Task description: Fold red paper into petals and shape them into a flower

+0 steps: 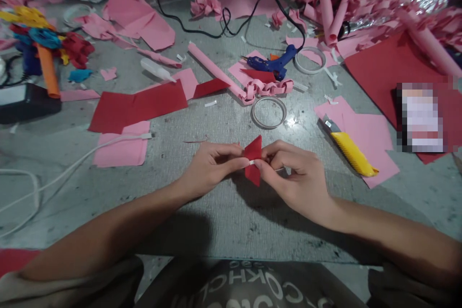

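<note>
Between my two hands, above the table's near half, is a small folded piece of red paper [253,148] with pointed ends above and below. A short white strip [251,162], perhaps tape, crosses its middle. My left hand [212,166] pinches the piece from the left, thumb tip on the strip. From the right, my right hand [294,175] pinches it between thumb and fingers. Under the right fingers part of a pale ring shows, mostly hidden. Just beyond the hands lies a tape roll [269,112].
A blue glue gun [274,62] with a black cord lies beyond the tape roll. To the right are a yellow box cutter [353,153] on pink paper and a phone [420,118] on red paper [386,72]. A white cable [90,154] runs along the left.
</note>
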`<state>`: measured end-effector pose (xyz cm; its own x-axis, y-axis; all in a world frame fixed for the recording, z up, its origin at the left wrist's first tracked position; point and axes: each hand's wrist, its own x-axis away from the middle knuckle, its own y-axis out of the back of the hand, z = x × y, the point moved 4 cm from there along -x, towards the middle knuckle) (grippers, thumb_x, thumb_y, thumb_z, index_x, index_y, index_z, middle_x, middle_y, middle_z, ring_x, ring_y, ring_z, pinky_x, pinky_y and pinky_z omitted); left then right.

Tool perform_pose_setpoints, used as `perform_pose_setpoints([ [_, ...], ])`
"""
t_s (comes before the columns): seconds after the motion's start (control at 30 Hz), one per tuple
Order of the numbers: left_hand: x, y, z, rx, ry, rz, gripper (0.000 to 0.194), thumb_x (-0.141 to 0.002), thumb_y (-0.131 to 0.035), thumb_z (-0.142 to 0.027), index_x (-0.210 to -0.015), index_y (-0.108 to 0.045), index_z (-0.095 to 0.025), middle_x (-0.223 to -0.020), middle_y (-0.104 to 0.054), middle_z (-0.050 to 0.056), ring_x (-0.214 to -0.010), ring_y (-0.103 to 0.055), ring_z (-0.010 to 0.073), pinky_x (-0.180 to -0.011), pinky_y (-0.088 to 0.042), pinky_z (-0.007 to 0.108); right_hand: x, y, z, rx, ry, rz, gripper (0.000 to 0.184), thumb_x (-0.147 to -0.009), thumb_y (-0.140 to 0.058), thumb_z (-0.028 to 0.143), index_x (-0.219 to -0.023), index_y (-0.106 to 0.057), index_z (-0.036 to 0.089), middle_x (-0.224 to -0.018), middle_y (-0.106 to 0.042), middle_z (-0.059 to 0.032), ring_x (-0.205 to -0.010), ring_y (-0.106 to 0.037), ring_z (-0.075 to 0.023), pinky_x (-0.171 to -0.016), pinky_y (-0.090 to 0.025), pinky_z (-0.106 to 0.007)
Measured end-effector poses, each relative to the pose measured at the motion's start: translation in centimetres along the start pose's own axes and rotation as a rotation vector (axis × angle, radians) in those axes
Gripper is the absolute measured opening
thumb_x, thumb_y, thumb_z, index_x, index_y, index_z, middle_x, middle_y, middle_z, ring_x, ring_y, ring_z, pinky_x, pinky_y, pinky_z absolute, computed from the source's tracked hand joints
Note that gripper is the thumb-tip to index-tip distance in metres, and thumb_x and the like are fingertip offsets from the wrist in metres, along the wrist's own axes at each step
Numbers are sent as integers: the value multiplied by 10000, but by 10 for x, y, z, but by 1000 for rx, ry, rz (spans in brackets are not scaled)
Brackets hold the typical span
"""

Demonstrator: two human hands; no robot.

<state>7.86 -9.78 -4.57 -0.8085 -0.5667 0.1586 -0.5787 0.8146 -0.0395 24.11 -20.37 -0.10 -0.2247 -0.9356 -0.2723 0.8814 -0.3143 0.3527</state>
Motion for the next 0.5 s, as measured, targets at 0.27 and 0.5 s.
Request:
perform_pose_setpoints([
  [0.27, 1, -4, -3, 36, -10, -9, 259, -939, -829, -420, -868, -826, -171, -841, -713, 45, -781, -607, 162, -726, -471, 292, 2, 0, -2, -11, -6, -18, 408, -983, -738, 143, -630, -543, 206, -845, -749, -25, -752, -702, -145, -676, -543, -294],
  [0.5, 0, -4, -1, -11, 36, -21, 314, -954, -809, -460, -869, -810, -159, -803, -713, 32, -726, -596, 144, -684, -461, 270, 0, 1, -2, -35, -36, -19, 399, -963, -778, 166, -623, -572, 202, -810, -739, -19, -721, -693, -140, -665, -518, -295],
])
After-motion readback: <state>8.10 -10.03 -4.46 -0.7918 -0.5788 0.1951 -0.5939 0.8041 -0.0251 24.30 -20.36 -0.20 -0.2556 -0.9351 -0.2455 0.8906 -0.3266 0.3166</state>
